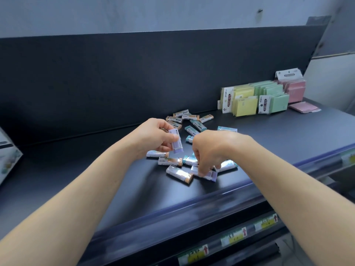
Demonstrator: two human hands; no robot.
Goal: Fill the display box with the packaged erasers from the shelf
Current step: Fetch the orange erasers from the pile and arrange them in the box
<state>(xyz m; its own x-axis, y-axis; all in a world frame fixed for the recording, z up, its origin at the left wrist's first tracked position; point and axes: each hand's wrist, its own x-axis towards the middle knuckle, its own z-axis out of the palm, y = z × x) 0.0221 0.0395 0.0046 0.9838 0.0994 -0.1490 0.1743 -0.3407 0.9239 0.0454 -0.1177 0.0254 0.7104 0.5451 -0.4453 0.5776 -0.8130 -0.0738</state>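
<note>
Pinching purple eraser pack (177, 141) in my left hand (156, 135); right hand (210, 148) fingertips closing on another purple pack (206, 174) on shelf (269, 135). "STICKY NOTE" packs (247, 104) beyond.

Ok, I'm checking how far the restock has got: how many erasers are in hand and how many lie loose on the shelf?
Held in the left hand: 1 purple eraser
Under the right hand: 1 front eraser
Loose erasers on the shelf: about 14
Total: about 16; the hands may hide more.

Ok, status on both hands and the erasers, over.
Left hand holding purple eraser. Right hand pinching another eraser on the shelf. Many still loose. Nothing blocking.
</note>
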